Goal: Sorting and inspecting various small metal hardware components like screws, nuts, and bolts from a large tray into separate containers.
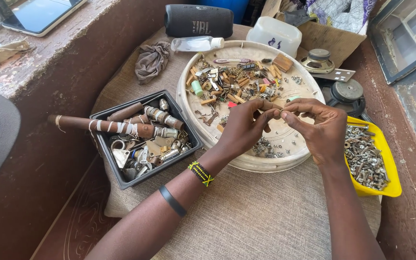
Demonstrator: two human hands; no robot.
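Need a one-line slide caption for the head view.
Both hands, left hand and right hand, pinch a tiny part over a round tray of small hardware.

A small table with a brown cloth [246, 212] holds a round white tray [188, 113], a black bin [121, 180] and a yellow tub [391, 185]. A rag [151, 60] (all crumpled), a clear bottle [196, 44] and a black speaker [198, 20] lie at the back.
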